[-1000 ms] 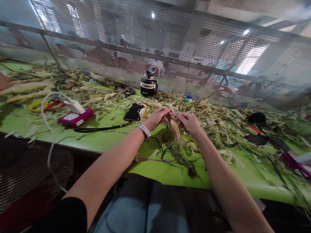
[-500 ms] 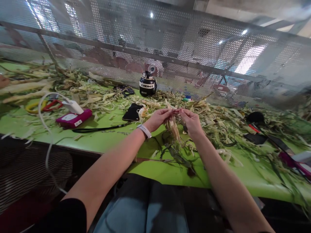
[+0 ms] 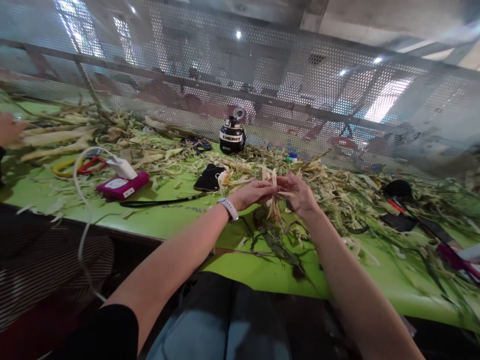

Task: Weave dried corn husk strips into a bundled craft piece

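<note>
Over the green table, my left hand, with a pale wristband, pinches a small bunch of pale corn husk strips. Some strips stand up above the fingertips and others hang below. Close beside it on the right, my right hand has its fingers bent around one end of a strip from the same bunch. Its fingertips are partly hidden behind the husk. Dark, shrivelled leaves lie on the table under both hands.
A black phone, a black flask and a magenta box with a white plug stand beyond my left arm. Yellow and red handles lie farther left. Husk scraps spread rightward. Another person's hand shows at far left.
My right hand has moved slightly right of the left and its fingers have opened out somewhat around a strip. The strips now stand higher between the hands. Another person's hand has come further into view.
</note>
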A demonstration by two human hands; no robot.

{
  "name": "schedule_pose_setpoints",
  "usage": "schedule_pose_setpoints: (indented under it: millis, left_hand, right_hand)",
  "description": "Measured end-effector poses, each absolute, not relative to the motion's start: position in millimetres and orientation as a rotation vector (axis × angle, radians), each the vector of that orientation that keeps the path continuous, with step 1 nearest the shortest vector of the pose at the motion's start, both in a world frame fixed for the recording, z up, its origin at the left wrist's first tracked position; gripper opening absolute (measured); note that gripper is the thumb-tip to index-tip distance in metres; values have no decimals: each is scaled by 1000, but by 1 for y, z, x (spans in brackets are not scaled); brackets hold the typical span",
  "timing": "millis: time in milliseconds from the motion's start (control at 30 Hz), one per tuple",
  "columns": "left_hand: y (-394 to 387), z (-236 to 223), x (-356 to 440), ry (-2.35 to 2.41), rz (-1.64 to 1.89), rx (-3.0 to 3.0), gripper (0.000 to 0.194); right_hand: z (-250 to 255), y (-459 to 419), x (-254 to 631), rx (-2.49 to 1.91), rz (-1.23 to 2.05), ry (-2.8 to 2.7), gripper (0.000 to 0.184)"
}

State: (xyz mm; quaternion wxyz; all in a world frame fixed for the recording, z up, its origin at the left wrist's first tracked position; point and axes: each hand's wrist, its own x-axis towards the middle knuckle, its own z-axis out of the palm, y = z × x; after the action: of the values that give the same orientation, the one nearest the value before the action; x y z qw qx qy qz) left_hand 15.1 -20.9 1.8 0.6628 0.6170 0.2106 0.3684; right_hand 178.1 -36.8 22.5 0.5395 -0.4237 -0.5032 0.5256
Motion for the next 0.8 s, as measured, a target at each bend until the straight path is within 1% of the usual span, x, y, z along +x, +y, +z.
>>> schedule_pose_setpoints:
  millis: [67,133,300,433,500,633,700,800]
  left_hand:
    - [-21,1,16,450,817,1435,38]
    - [-21,-1,17,438,806,1461,38]
    - [-21,-1,17,425,735,1534,41]
    - [-25,1,17,450,711,1501,37]
    - [-26,2,18,468,748,1371,34]
    - [-21,1,21,485,916,1123,26]
    - [-17,0,22,465,984,1058,24]
    - [-12,-2,21,439,1056,997,25]
  right_hand:
    - [21,-36,176,-955,1328,-1243,32]
    - [21,-37,172,-920,1325,-1243,31]
    - [17,-39,164,-964,1312,-1192,40]
    - [12,-35,163,-1012,1291,-1180,41]
    - [11,-32,166,-1045,1180,-1160,41]
    - [13,-27,177,-1057,782,-1028,36]
    - [14,-27,180,-1095,720,-1021,36]
    - [14,-29,180,-1197,683,-1158,40]
